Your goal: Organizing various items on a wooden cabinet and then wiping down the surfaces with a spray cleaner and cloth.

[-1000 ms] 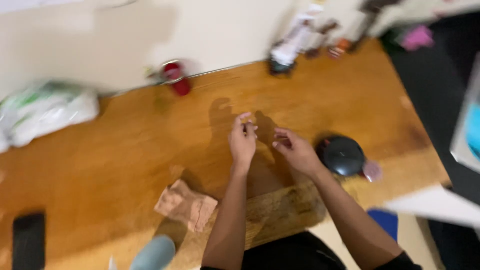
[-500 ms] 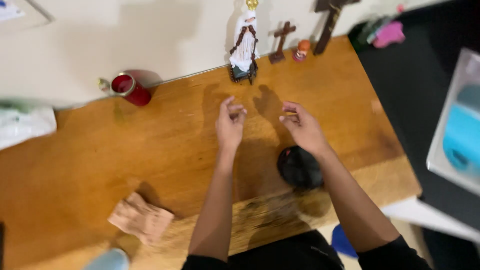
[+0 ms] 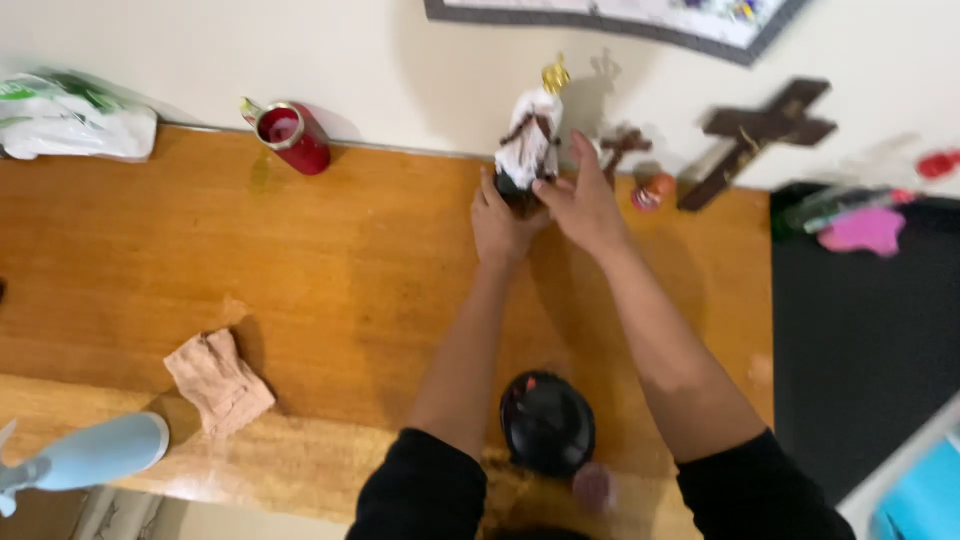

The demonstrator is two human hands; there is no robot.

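Where the wooden table (image 3: 300, 260) meets the wall (image 3: 400, 60), a small figurine (image 3: 530, 145) in white and brown with a gold top stands upright. Both hands close on it: the left hand (image 3: 500, 222) cups its dark base from the near side, and the right hand (image 3: 582, 205) lies against its right flank, fingers spread and thumb toward the statue. Just right of the figurine are a small cross (image 3: 625, 145) and an orange-red object (image 3: 652, 190); a larger dark cross (image 3: 762, 135) leans on the wall farther right. A red candle jar (image 3: 292, 135) lies at the back left. A crumpled tan cloth (image 3: 218, 380) and a black round object (image 3: 547, 422) rest near the front edge.
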